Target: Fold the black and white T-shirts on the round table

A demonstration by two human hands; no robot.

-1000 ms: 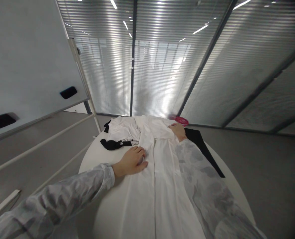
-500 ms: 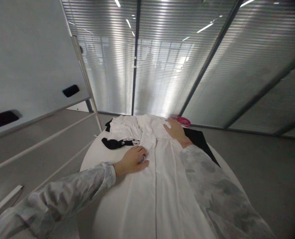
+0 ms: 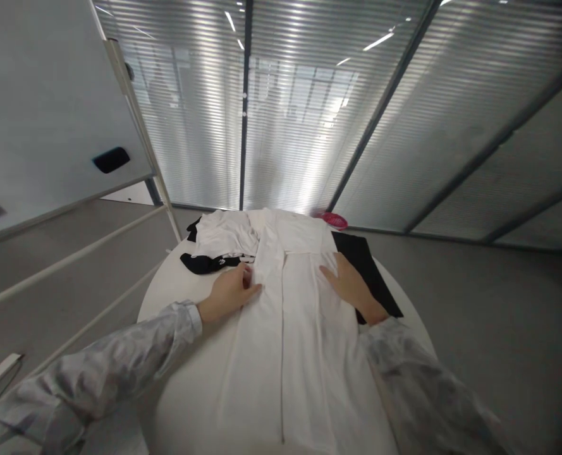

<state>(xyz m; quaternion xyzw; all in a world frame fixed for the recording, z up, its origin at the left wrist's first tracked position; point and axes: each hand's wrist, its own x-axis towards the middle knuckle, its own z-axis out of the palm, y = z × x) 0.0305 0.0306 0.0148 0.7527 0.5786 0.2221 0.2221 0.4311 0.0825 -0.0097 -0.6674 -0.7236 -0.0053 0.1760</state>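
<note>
A long white garment lies spread over the round white table, with a dark line running down its middle and its upper part folded across. At its left edge is my left hand, thumb stretched towards the cloth and fingers bent, a gap between them. My right hand rests on the right edge, thumb and fingers apart on the fabric. Neither hand shows cloth closed between its fingers.
Beyond my left hand lie a crumpled white cloth and a black item. Black fabric extends from under the garment's right side. A pink object stands at the table's far edge. A whiteboard frame rises at left.
My right hand has drawn back from the upper folded part to the garment's right edge. My left hand has shifted from the cloth towards its left edge. The view has moved slightly.
</note>
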